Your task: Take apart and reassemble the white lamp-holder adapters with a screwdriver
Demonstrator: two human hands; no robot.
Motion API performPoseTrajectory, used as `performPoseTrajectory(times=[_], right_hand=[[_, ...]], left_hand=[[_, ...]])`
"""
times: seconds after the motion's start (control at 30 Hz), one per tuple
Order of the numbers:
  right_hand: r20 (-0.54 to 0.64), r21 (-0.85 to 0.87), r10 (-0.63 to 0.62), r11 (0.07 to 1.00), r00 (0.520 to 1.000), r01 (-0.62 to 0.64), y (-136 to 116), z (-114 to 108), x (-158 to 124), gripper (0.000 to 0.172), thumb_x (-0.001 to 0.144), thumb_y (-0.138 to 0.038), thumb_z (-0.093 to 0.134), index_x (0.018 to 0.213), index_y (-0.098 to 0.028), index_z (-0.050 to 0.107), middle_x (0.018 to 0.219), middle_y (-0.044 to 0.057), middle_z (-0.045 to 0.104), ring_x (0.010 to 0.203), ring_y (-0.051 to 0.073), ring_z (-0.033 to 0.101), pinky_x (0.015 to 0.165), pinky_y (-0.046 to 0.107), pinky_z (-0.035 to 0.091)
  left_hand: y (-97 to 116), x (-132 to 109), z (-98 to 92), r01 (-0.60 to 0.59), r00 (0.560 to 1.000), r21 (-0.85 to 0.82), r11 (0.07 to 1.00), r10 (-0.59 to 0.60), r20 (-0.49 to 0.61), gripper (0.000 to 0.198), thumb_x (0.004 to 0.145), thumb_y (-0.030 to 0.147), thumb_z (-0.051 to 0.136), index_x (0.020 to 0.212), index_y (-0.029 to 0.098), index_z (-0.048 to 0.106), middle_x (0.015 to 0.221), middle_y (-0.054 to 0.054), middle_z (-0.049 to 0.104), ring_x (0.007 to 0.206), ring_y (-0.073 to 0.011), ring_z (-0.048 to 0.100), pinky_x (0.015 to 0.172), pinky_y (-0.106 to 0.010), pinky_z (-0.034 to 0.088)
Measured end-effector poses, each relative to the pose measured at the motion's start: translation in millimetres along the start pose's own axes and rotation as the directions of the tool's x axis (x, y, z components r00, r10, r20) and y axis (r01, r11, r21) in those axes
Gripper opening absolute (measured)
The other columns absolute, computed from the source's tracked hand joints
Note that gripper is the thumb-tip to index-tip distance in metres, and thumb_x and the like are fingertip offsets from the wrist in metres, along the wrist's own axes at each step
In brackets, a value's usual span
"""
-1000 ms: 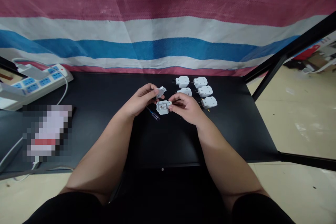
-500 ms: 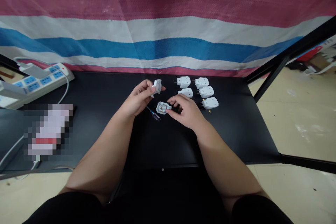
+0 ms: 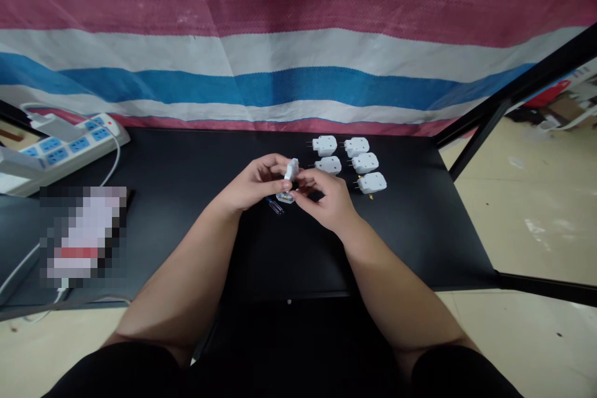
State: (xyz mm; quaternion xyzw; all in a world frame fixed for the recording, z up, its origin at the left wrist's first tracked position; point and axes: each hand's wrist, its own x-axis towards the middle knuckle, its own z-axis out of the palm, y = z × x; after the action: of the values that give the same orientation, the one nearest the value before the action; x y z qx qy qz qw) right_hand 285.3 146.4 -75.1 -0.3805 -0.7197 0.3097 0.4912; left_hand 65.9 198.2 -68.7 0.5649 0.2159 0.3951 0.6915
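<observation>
Between thumb and fingers, my left hand [image 3: 259,183] holds a white plastic cover piece [image 3: 291,169], tilted upright above an open white plug housing [image 3: 285,198]. My right hand [image 3: 326,196] pinches the housing from its right side, with its fingertips close to the cover. Metal parts show inside the housing, though the fingers and cover hide much of it. A screwdriver [image 3: 275,206] with a dark, clear-looking handle lies on the black table just left of the housing, partly under my left hand.
Several white plugs [image 3: 372,183] with pins pointing left stand behind and right of my right hand, small brass bits beside the nearest. A power strip [image 3: 69,150] and a blurred-out phone [image 3: 86,233] with a white cable are on the left. Striped sheeting [image 3: 298,87] hangs behind.
My left hand has moved right and slightly down, bringing the cover piece over the housing. The right hand has stayed nearly in place on the housing.
</observation>
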Motion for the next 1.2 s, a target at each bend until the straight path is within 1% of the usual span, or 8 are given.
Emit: performPoseTrajectory(times=[0.23, 0.37, 0.7, 0.83, 0.97, 1.07, 1.13, 1.2], right_hand=[[0.039, -0.045, 0.042, 0.998, 0.998, -0.04, -4.4, 0.3, -0.2, 0.011, 0.095, -0.027, 0.076, 0.106, -0.026, 0.073, 0.091, 0.002, 0.08, 0.075, 0.018, 0.076, 0.074, 0.035, 0.067], [0.069, -0.049, 0.109, 0.993, 0.992, -0.105, -5.2, -1.1, -0.1, 0.012, 0.093, -0.027, 0.077, 0.104, -0.027, 0.072, 0.088, 0.001, 0.078, 0.075, 0.018, 0.074, 0.074, 0.035, 0.065], [0.081, -0.035, 0.157, 0.987, 0.984, -0.155, -8.3, -2.0, 0.8, 0.018, 0.086, -0.03, 0.079, 0.095, -0.027, 0.064, 0.077, -0.003, 0.066, 0.063, 0.015, 0.063, 0.062, 0.032, 0.055], [0.071, -0.02, 0.137, 0.99, 0.988, -0.136, -11.0, -1.8, 1.2, 0.022, 0.086, -0.029, 0.079, 0.085, -0.026, 0.057, 0.072, -0.005, 0.062, 0.058, 0.013, 0.059, 0.059, 0.031, 0.05], [0.036, -0.064, 0.104, 0.993, 0.994, -0.102, -10.6, -3.5, 2.3, 0.018, 0.087, -0.027, 0.076, 0.09, -0.027, 0.058, 0.078, -0.003, 0.065, 0.064, 0.015, 0.06, 0.064, 0.033, 0.053], [-0.002, -0.093, 0.066, 0.993, 0.998, -0.066, -7.1, -5.2, 2.4, 0.017, 0.089, -0.026, 0.075, 0.094, -0.027, 0.058, 0.084, -0.001, 0.066, 0.069, 0.016, 0.062, 0.069, 0.035, 0.055], [-0.014, -0.086, 0.055, 0.995, 0.998, -0.056, -4.4, -6.0, 2.3, 0.016, 0.09, -0.025, 0.074, 0.097, -0.027, 0.059, 0.088, -0.001, 0.067, 0.071, 0.017, 0.064, 0.07, 0.036, 0.056], [-0.023, -0.082, 0.062, 0.995, 0.998, -0.064, -2.7, -6.8, 2.2, 0.017, 0.09, -0.025, 0.074, 0.1, -0.028, 0.06, 0.092, 0.0, 0.07, 0.074, 0.018, 0.066, 0.073, 0.038, 0.059]], left_hand=[[4.8, 1.7, 3.6, 0.037, 0.999, 0.089, 0.995, -0.04, 0.032, 0.029, 0.091, 0.039, 0.095, 0.109, 0.019, 0.084, 0.101, -0.009, 0.085, 0.089, -0.0198, 0.082, 0.085, -0.029, 0.064], [7.9, 1.8, 6.7, 0.058, 0.997, 0.127, 0.99, -0.064, 0.042, 0.032, 0.092, 0.044, 0.093, 0.108, 0.018, 0.084, 0.102, -0.011, 0.085, 0.089, -0.0213, 0.082, 0.083, -0.031, 0.065], [7.5, 2.1, 8.5, 0.074, 0.996, 0.106, 0.992, -0.079, 0.039, 0.035, 0.091, 0.046, 0.095, 0.106, 0.017, 0.082, 0.1, -0.012, 0.085, 0.089, -0.0225, 0.082, 0.082, -0.031, 0.065], [6.3, 1.5, 4.9, 0.07, 0.998, 0.121, 0.99, -0.069, -0.008, 0.039, 0.09, 0.049, 0.095, 0.107, 0.016, 0.083, 0.099, -0.012, 0.085, 0.084, -0.0202, 0.08, 0.079, -0.029, 0.063], [3.5, 0.8, -2.4, 0.023, 0.988, 0.191, 0.981, 0.007, -0.155, 0.043, 0.087, 0.047, 0.096, 0.114, 0.018, 0.083, 0.106, -0.012, 0.085, 0.091, -0.0221, 0.079, 0.084, -0.032, 0.062], [1.6, 1.0, -11.4, 0.029, 0.94, 0.47, 0.882, 0.135, -0.313, 0.049, 0.079, 0.04, 0.099, 0.12, 0.02, 0.082, 0.113, -0.012, 0.083, 0.101, -0.027, 0.076, 0.098, -0.041, 0.06], [0.0, 1.2, -19.7, 0.103, 0.901, 0.693, 0.714, 0.228, -0.368, 0.048, 0.075, 0.034, 0.099, 0.118, 0.021, 0.084, 0.111, -0.011, 0.082, 0.104, -0.0313, 0.073, 0.109, -0.05, 0.054], [-2.3, 0.8, -28.4, 0.148, 0.886, 0.792, 0.592, 0.277, -0.373, 0.042, 0.073, 0.03, 0.096, 0.112, 0.023, 0.084, 0.108, -0.011, 0.081, 0.107, -0.0363, 0.071, 0.118, -0.059, 0.045]])
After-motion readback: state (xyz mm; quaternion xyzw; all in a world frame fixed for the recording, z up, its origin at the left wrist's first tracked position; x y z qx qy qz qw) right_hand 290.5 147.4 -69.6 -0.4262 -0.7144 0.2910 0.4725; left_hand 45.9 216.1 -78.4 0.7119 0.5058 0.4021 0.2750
